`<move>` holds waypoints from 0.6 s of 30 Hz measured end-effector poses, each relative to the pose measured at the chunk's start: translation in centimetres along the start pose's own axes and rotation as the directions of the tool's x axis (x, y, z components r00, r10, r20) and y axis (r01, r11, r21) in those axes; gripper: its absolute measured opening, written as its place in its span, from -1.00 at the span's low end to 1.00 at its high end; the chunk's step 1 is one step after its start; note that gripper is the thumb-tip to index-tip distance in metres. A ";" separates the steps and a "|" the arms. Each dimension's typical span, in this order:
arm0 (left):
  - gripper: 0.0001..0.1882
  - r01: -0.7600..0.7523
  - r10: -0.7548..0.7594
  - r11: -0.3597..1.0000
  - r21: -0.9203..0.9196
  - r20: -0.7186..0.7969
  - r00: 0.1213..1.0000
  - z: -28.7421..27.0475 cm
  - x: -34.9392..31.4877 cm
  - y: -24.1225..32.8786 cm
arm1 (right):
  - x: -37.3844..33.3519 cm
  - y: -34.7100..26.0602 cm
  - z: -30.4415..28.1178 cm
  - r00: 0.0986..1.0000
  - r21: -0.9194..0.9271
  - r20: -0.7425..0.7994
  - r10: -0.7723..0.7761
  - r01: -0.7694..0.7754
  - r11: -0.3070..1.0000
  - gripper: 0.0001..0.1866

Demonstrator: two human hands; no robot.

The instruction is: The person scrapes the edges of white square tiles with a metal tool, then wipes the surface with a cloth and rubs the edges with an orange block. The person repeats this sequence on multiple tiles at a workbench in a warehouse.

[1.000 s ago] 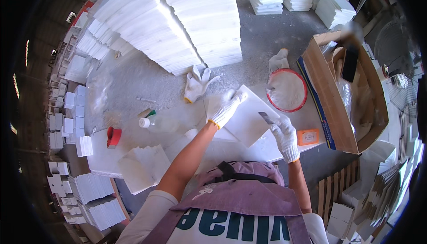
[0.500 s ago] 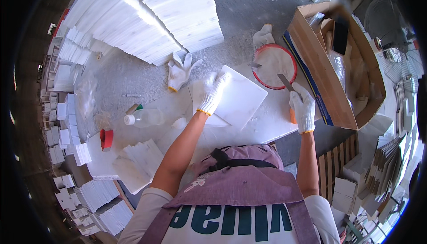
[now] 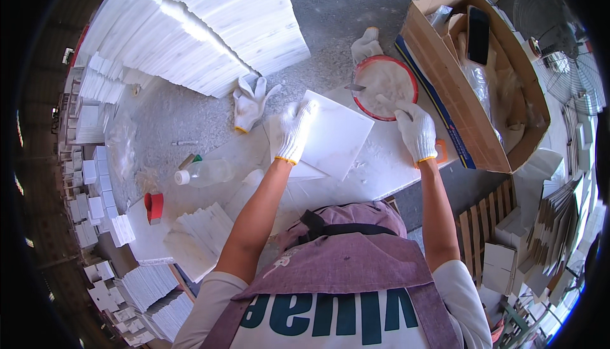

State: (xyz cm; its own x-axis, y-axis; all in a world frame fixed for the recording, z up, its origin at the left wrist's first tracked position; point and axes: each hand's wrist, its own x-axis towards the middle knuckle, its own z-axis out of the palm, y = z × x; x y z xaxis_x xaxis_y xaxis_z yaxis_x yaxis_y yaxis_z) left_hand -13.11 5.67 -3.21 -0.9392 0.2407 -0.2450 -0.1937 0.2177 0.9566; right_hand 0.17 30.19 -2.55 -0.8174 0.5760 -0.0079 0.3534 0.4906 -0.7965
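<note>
My left hand (image 3: 291, 133), in a white knit glove, grips the upper left edge of a white marble tile (image 3: 337, 134). That tile lies at an angle over another white tile (image 3: 304, 170). To the right, my gloved right hand (image 3: 416, 131) is closed at the near rim of a red-rimmed tub (image 3: 416, 88) of whitish paste. Half a second ago a scraper showed in this hand; its blade now reaches into the paste and can hardly be made out. A second blade (image 3: 356, 87) juts over the tub's left rim.
Beyond the tiles lie a loose glove (image 3: 251, 102) and another glove (image 3: 366, 44). Tall marble stacks (image 3: 222, 25) stand at the back left. A cardboard box (image 3: 438, 63) with a phone (image 3: 478, 35) flanks the tub. A clear bottle (image 3: 206, 173) and red tape dispenser (image 3: 153, 207) lie left.
My right hand has moved forward and left to the tub, bringing the scraper's blade into the paste. My left hand stays on the tile. The whole view has shifted slightly.
</note>
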 end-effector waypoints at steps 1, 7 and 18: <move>-0.82 -0.007 0.007 1.000 0.011 -0.001 1.000 0.0 0.0 0.0 | 0.2 0.4 0.4 1.000 -0.003 0.011 0.016 -0.016 1.000 -0.70; -0.83 -0.033 0.034 0.991 0.132 -0.009 0.999 -0.2 0.3 -0.4 | 0.9 -0.5 0.5 0.991 0.071 0.127 0.045 -0.055 0.996 -0.72; -0.85 0.001 -0.001 0.993 0.121 0.008 1.000 0.2 -0.4 1.1 | -1.4 -0.4 -2.1 0.932 0.641 0.269 0.243 -0.362 0.676 -0.66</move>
State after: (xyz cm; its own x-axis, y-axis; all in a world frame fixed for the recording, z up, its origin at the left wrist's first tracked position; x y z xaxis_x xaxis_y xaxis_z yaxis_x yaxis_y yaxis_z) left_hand -12.90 5.98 -2.05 -0.9367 0.2475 -0.2476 -0.1585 0.3309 0.9303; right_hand 2.11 30.56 -0.98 -0.7982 0.4799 -0.3641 0.2432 -0.2963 -0.9236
